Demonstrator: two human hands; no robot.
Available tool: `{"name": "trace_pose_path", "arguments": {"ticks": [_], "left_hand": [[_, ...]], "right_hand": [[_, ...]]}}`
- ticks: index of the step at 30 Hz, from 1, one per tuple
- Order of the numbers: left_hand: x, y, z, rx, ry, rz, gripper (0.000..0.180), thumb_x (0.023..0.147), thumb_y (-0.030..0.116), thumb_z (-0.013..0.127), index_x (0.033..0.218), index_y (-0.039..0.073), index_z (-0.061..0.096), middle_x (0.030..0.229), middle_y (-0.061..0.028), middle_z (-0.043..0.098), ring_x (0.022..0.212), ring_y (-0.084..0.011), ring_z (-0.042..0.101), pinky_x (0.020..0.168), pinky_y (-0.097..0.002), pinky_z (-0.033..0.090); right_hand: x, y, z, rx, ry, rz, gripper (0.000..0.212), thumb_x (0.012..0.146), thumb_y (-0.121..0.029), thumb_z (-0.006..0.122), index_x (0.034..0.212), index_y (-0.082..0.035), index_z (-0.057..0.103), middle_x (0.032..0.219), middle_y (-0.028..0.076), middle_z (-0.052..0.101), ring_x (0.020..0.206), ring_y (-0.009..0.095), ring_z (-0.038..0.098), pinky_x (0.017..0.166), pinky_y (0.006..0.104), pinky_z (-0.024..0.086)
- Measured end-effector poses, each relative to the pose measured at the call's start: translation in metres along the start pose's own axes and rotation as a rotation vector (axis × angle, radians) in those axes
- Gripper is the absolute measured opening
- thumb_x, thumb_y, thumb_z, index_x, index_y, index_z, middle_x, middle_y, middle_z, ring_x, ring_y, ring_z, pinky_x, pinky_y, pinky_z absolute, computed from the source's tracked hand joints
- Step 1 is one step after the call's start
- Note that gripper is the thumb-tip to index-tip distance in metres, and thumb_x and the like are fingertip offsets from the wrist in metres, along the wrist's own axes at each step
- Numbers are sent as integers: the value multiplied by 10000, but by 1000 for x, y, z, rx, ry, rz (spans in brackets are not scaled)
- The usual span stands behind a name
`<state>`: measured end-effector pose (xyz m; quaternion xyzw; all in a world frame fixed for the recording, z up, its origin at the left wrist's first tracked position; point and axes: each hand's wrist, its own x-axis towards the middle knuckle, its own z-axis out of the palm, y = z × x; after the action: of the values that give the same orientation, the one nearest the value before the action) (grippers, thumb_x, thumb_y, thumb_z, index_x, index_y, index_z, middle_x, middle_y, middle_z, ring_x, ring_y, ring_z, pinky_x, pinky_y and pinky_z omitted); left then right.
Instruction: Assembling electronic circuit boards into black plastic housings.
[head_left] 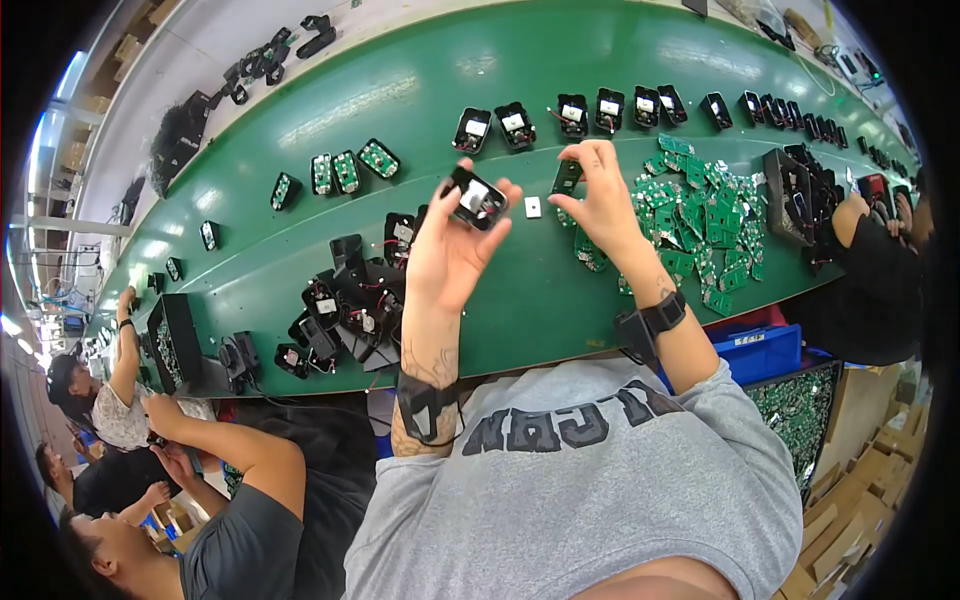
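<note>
left hand (pixel 452 250): fingers curled shut around black housing (pixel 476 197), held at fingertips above green belt (pixel 540 290) | right hand (pixel 600 195): thumb and forefinger pinched on small black frame (pixel 566 178), just right of housing | white chip (pixel 533 207) on belt between both hands | green circuit boards (pixel 700 215) heaped right of right hand

Both forearms are reaching up from the lower edge, each wearing a dark strap at the wrist. The left hand (pixel 450 245) is lifting, palm turned toward the person, its fingers (pixel 500 195) curling over at the top and the thumb pressing in from the side, closing in a pinch. The right hand (pixel 600 200) is rising just beside it, the wrist bending slightly, its thumb and forefinger tips (pixel 572 155) meeting in a fine pinch while the remaining fingers are tucking behind.
</note>
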<state>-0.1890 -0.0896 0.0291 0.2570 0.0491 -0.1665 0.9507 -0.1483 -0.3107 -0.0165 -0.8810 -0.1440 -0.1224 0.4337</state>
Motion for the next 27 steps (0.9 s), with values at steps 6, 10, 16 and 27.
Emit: {"name": "trace_pose_path", "arguments": {"ticks": [6, 10, 16, 27], "left_hand": [[-49, -23, -2, 159, 32, -34, 561, 1001, 103, 397, 1521, 120, 187, 1363, -246, 465, 1245, -386, 516, 913, -410, 569], [-66, -20, 1, 264, 106, 8, 564, 1003, 124, 429, 1519, 117, 202, 1355, -195, 496, 1182, -301, 582, 834, -369, 601], [-67, -27, -7, 371, 168, 56, 567, 988, 131, 486, 1503, 105, 251, 1326, -134, 516, 1118, -232, 614, 797, -366, 612], [-72, -29, -15, 383, 250, 68, 465, 991, 150, 503, 1421, 61, 351, 1262, -103, 557, 1045, -219, 649, 743, -336, 622]], "right_hand": [[-33, -13, 12, -123, -115, -327, 196, 734, -36, 729, 900, -74, 631, 924, 73, 604, 970, 279, 605, 773, 383, 512], [-67, -16, 1, -110, -363, -419, 287, 697, -118, 780, 955, -79, 661, 1060, 72, 612, 1058, 269, 589, 900, 423, 473], [-58, -24, -8, -97, -308, -282, 433, 681, -179, 806, 1068, -82, 640, 1146, 57, 587, 1199, 293, 507, 1012, 458, 400], [-51, -32, 2, -280, -316, 22, 410, 643, -252, 836, 953, -88, 623, 899, 67, 588, 950, 241, 558, 807, 401, 426]]}}
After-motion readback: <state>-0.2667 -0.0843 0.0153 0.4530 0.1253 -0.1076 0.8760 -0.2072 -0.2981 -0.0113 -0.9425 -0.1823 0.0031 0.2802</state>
